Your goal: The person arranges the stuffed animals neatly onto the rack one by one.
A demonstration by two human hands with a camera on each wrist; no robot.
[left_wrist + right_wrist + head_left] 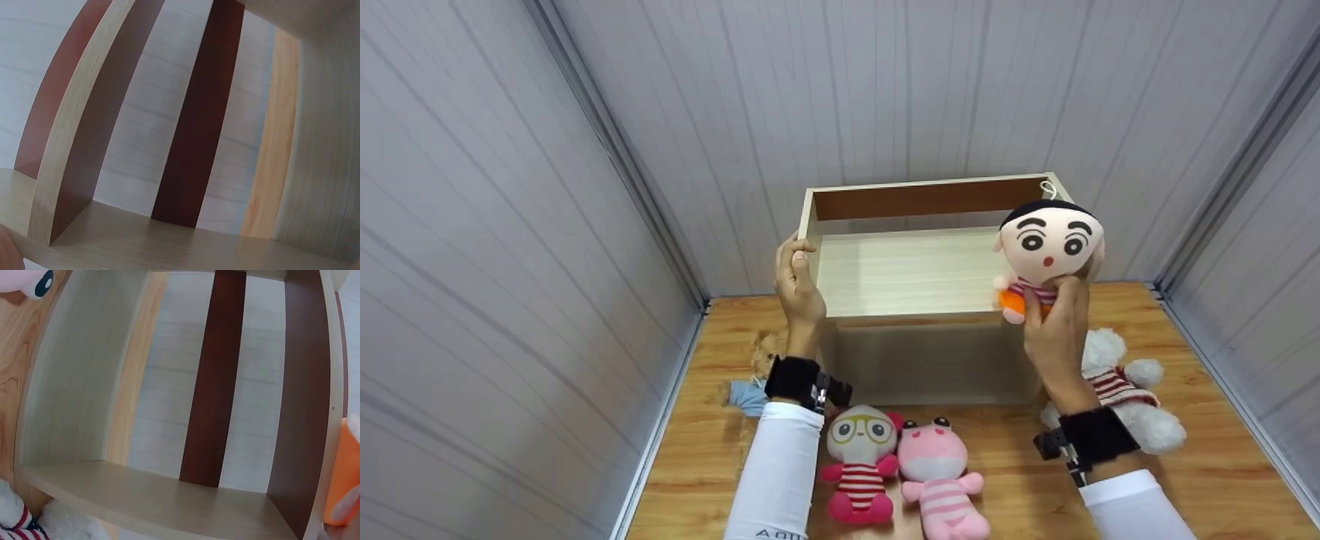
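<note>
Wooden shelf unit (915, 277): on table (1207, 465), open-backed, rigid; prob. light enough to steady one-handed.
L hand (799, 281): fingers curled over unit's left top corner, gripping.
R hand (1057, 330): pinches boy doll (1046, 251) by body, held up at unit's right edge.
Doll: soft, light, squashy, non-fragile; big head likely flops, so grip at torso.
Other plush: glasses doll (861, 465), pink pig (941, 480), white bear (1125, 390), near unit.

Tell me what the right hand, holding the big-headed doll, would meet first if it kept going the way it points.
Probably the wooden shelf box: the right hand holds the doll at the box's right front edge, pointing toward its open shelf. Depth is unclear.
</note>
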